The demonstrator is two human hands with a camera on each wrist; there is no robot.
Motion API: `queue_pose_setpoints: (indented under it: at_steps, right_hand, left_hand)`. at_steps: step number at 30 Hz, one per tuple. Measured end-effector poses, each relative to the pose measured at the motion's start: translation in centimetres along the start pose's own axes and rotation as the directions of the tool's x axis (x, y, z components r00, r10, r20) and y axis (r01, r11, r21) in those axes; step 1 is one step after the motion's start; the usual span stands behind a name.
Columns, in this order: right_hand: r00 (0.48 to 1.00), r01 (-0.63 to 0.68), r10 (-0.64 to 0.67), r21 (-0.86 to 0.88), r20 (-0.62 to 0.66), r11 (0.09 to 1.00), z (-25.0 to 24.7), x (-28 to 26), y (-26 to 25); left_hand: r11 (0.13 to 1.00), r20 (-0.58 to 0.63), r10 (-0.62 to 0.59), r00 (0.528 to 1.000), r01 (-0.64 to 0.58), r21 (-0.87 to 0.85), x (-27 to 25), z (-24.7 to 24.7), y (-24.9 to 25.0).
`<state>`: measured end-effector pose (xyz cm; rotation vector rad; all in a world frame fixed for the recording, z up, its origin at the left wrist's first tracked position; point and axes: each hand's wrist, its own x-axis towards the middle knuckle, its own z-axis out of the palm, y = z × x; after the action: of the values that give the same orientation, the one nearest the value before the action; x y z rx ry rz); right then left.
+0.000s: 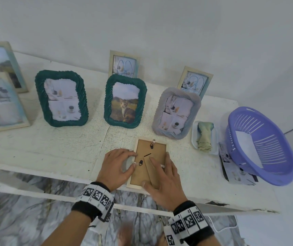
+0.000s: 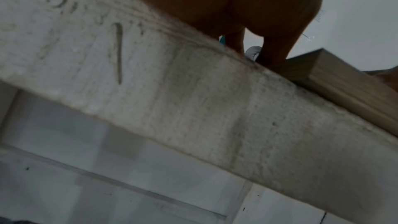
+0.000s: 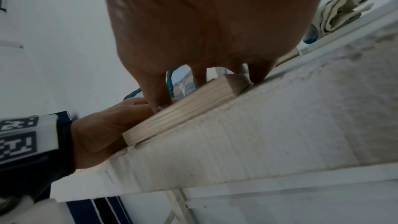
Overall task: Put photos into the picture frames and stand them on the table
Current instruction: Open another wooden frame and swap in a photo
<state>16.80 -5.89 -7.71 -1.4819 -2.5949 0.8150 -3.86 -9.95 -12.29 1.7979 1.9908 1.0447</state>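
A pale wooden picture frame (image 1: 151, 150) lies face down at the front edge of the white table (image 1: 53, 150), its brown backing board and folded stand facing up. My right hand (image 1: 152, 172) lies flat on the backing, fingers straight, pressing it down. My left hand (image 1: 134, 159) sits at the frame's left edge with its fingers curled, and thumb and forefinger pinch a small metal tab there. The left wrist view shows fingertips (image 2: 273, 57) meeting the frame's corner (image 2: 344, 88). In the right wrist view the frame's side (image 3: 183, 108) sticks out past the table edge. The photo side is hidden.
Filled frames stand behind: two green ones (image 1: 61, 98) (image 1: 125, 101), a lilac one (image 1: 176, 112), several pale wooden ones by the wall. At right are a white tray with a folded cloth (image 1: 205, 137), a tilted purple basket (image 1: 261, 146) and loose photos (image 1: 238, 173) beneath it.
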Motion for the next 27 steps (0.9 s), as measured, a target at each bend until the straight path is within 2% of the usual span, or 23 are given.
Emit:
queue_pose_setpoints:
  at_steps: [6,10,15,19,21,23,27]
  right_hand:
    - [1.0,0.005,-0.005,0.0,-0.026,1.0,0.3,0.0,-0.1]
    - [0.999,0.007,-0.004,0.093,-0.035,0.996,-0.4,-0.1,-0.3]
    - [0.953,0.118,-0.091,0.08,-0.289,0.99,-0.3,-0.5,0.0]
    - [0.937,0.159,-0.128,0.07,-0.325,0.985,-0.1,-0.7,0.1]
    - [0.94,0.155,-0.115,0.1,-0.322,0.983,-0.4,-0.8,0.1]
    - [0.956,0.121,-0.068,0.171,-0.285,0.978,-1.1,-1.0,-0.1]
    - [0.98,0.042,0.032,0.363,-0.194,0.931,-2.9,-1.0,0.1]
  left_hand:
    - [1.0,0.01,-0.014,1.0,0.014,0.001,0.0,-0.2,0.1]
    - [1.0,0.023,-0.023,0.999,0.023,-0.008,-0.1,-0.3,0.4]
    - [0.993,0.016,-0.102,0.995,0.102,-0.052,-0.3,-0.5,1.0]
    - [0.973,0.057,-0.162,0.985,0.169,-0.158,-0.5,-0.8,2.2]
    - [0.927,0.056,-0.238,0.97,0.244,-0.285,-0.4,-1.2,3.4]
    - [0.819,0.081,-0.334,0.939,0.332,-0.469,-0.1,-1.9,4.6]
    - [0.597,0.075,-0.406,0.911,0.326,-0.733,1.0,-3.2,7.6]
